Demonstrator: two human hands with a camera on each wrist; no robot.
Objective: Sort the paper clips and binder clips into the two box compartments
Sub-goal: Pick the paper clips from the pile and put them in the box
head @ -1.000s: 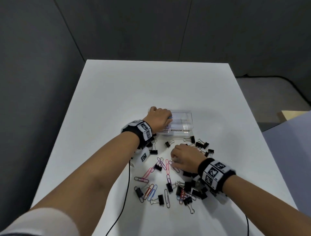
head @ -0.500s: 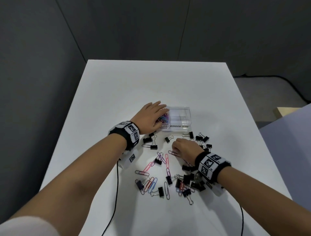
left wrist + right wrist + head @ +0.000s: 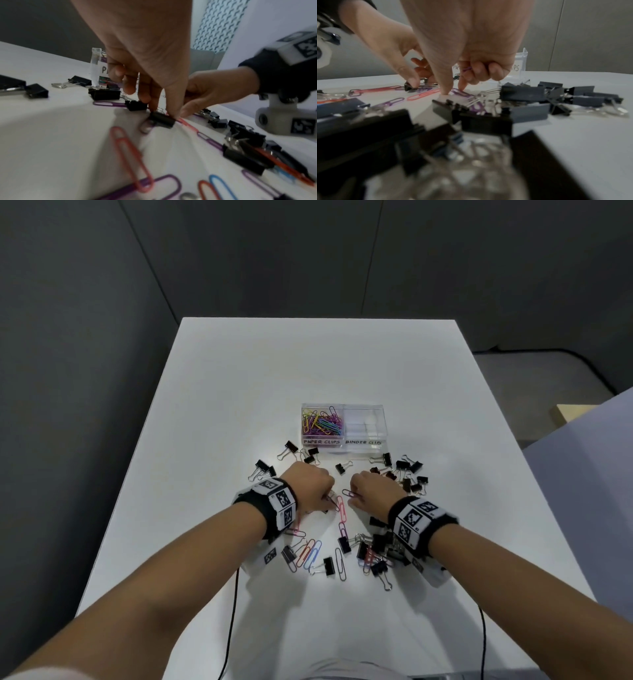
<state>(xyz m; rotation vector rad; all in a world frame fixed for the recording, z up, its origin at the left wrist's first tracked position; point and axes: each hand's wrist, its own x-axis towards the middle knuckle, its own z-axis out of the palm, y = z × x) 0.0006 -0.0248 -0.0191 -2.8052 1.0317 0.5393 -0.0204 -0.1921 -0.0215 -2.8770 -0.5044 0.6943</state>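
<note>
A clear two-compartment box (image 3: 363, 442) stands mid-table; its left compartment, labelled paper clips, holds several coloured paper clips (image 3: 322, 422), and the right one, labelled binder clips, looks empty. Loose black binder clips (image 3: 407, 470) and coloured paper clips (image 3: 310, 553) lie scattered in front of it. My left hand (image 3: 329, 498) pinches a small black binder clip (image 3: 162, 120) on the table. My right hand (image 3: 351, 501) keeps a purple paper clip (image 3: 467, 69) in its curled fingers, while thumb and forefinger touch another purple paper clip (image 3: 461, 93) lying on the table.
The white table (image 3: 239, 405) drops off at the left and right edges. Two thin black cables (image 3: 233, 611) run from my wrists toward me. A dense heap of binder clips (image 3: 376, 546) lies under my right wrist. A beige object (image 3: 568, 414) sits off the table, far right.
My left hand has left the box's paper clip compartment, come back toward me and pinched a binder clip. My right hand stayed over the pile and shifted slightly left.
</note>
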